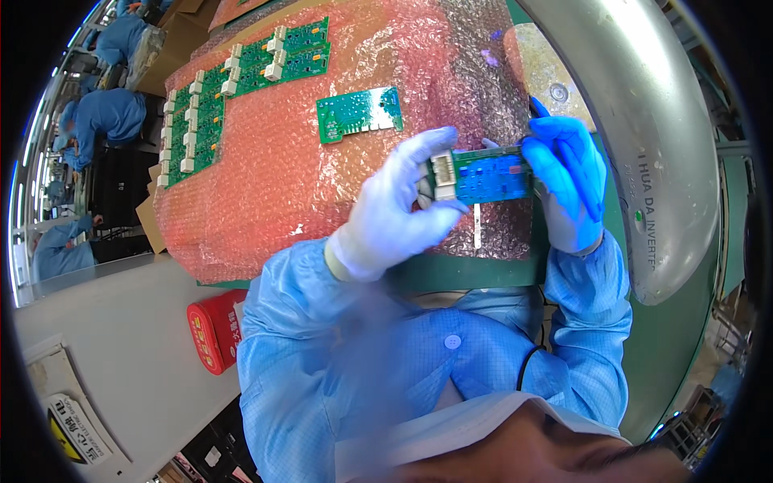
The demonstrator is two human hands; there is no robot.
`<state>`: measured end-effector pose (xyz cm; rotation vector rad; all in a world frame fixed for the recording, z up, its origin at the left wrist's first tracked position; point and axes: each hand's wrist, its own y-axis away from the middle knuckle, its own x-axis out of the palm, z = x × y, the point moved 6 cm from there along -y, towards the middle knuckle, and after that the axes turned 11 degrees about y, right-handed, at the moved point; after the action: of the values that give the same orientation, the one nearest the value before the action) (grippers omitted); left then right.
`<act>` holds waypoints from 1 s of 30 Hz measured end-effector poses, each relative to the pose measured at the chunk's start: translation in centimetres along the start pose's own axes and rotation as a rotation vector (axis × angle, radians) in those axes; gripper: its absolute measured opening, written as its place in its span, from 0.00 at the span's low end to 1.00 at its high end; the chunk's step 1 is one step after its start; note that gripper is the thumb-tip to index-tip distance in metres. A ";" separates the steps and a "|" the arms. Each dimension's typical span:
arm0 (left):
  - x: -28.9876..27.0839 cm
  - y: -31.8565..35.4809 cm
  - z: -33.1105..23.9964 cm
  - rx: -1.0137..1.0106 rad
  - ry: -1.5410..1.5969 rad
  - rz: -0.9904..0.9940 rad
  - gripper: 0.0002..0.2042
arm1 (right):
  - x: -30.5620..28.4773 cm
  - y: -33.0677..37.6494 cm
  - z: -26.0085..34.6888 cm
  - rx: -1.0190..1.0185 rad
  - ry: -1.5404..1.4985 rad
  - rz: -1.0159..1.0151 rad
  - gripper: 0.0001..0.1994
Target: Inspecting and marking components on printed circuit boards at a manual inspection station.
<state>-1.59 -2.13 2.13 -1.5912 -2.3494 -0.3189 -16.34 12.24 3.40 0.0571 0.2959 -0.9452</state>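
Observation:
A green circuit board point(493, 179) is held up in front of me, its face lit blue and a white connector at its left end. My left hand point(394, 201), in a white glove, grips that end between thumb and fingers. My right hand point(568, 173), in a blue glove, closes its fingers at the board's right edge. A slim dark tip point(538, 106) sticks out above the right fingers, like the end of a pen-shaped tool; the rest is hard to tell from the glove. A second green board point(358, 115) lies flat beyond my left hand.
Several boards with white connectors point(193, 129) stand in rows on pink bubble wrap point(266, 185) at the far left. A large grey metal lamp-like housing point(644, 145) arches along the right. A red tin point(216, 332) sits left of my sleeve. People in blue point(109, 121) work far left.

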 end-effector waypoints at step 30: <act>-4.0 -1.0 -3.0 0.033 0.117 -0.153 0.29 | 2.5 -0.4 1.4 -0.123 0.080 0.147 0.10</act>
<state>-0.80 -7.02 3.53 -1.3425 -2.3782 -0.3926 -15.01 9.79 4.11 0.0034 0.4184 -0.7789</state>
